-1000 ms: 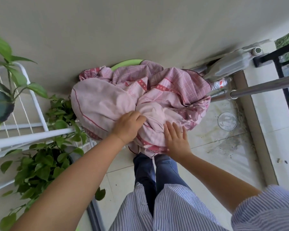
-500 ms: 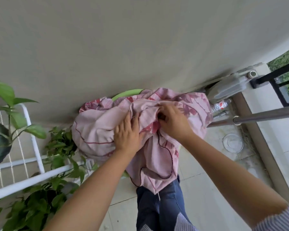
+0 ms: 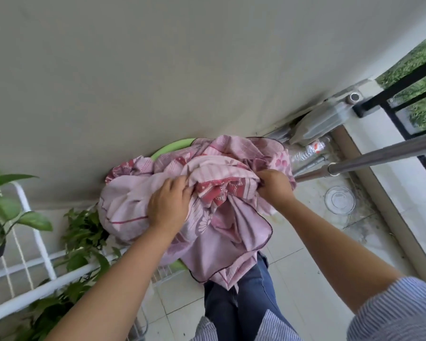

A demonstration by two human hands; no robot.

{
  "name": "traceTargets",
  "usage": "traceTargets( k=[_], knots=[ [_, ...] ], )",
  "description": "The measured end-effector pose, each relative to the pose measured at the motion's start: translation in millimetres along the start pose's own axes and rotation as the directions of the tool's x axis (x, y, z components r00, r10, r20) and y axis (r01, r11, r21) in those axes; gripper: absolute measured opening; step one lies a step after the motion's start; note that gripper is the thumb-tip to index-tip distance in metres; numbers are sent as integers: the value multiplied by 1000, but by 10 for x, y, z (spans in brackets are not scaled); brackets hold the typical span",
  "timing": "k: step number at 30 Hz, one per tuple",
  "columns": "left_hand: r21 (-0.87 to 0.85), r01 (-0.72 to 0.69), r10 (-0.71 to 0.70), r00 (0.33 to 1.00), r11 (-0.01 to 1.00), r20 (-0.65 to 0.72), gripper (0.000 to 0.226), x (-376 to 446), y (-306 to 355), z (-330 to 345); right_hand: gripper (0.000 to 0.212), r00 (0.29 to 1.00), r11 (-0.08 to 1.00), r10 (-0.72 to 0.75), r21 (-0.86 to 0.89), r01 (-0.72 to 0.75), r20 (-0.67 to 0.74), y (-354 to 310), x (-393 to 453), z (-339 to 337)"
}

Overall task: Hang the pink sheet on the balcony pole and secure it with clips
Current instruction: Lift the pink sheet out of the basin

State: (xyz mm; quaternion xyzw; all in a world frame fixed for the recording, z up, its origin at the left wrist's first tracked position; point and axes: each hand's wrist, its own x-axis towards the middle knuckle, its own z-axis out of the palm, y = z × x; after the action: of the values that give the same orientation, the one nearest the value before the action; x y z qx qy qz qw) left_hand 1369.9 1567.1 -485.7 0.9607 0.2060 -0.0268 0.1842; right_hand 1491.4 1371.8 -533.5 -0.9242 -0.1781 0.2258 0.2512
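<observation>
My left hand (image 3: 169, 204) and right hand (image 3: 273, 185) each clutch folds of the sheet (image 3: 221, 217), bunched over the green basin (image 3: 169, 148), hunting an edge before lifting it to the pole (image 3: 379, 157).

Both hands, left (image 3: 169, 205) and right (image 3: 276, 184), seemingly curled, gripping.

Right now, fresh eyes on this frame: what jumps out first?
The bunched pink sheet fills the centre, heaped over a green basin against the wall. Both hands are dug into it: the left hand grips a fold at the middle, the right hand pinches fabric toward the right edge. To the right, the bare metal pole runs out toward the railing, with nothing hung on it yet.
</observation>
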Motion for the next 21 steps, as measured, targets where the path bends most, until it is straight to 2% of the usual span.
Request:
traceTargets(
  k=[3,5,7,9,10,12,13,15,18,21],
  knots=[
    [-181,29,-69,973,983,-218,43,-43,248,-430,3,976,978,-26,196,69,-215,-239,-262,-368],
    [-273,-5,-92,935,962,-342,40,-12,463,-752,12,933,957,-80,235,170,-351,-479,-417,-732],
    [-350,-103,-66,896,931,-440,41,47,717,-1141,23,863,938,-117,232,259,-492,-800,-588,-1157],
    [-360,-275,30,829,892,-559,40,117,996,-1608,25,787,917,-115,240,319,-607,-1137,-784,-1594],
    [-325,-358,86,776,875,-625,35,140,1134,-1838,26,754,909,-93,255,331,-650,-1293,-882,-1796],
    [-212,-518,191,618,828,-763,19,114,1437,-2391,27,659,886,-90,243,395,-746,-1622,-1193,-2285],
    [-156,-585,230,531,796,-816,19,95,1598,-2657,29,598,871,-101,220,439,-795,-1768,-1358,-2550],
    [-67,-690,287,385,721,-877,34,41,1953,-3186,35,457,856,-133,130,500,-879,-2047,-1675,-3100],
    [60,-814,324,161,578,-932,34,-190,2546,-3969,52,176,855,-223,-105,507,-959,-2421,-2327,-3896],
    [250,-851,326,-99,461,-940,29,-516,3159,-4615,48,-101,859,-340,-352,372,-935,-2586,-3027,-4545]
  ],
)
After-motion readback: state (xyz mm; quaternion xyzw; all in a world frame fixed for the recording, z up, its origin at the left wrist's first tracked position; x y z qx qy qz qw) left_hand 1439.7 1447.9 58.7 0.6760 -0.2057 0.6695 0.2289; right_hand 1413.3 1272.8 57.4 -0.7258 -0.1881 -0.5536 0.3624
